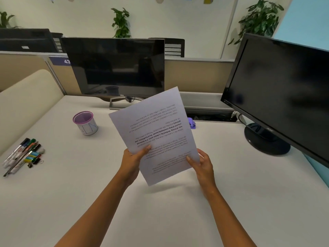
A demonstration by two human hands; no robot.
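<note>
A big white surface (71,202) fills the front. A dark middle screen (114,68) and a right screen (284,90) stand on it (both are black). Behind them runs a low tan divider (197,75). Green plants (121,22) peek over it, against a bright white wall (178,18). A cream cushion (26,98) sits on the left.

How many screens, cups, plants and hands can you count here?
Screens on the desk: 2
Purple cup: 1
Plants: 3
Hands holding the paper, left hand and right hand: 2
Total: 8
</note>
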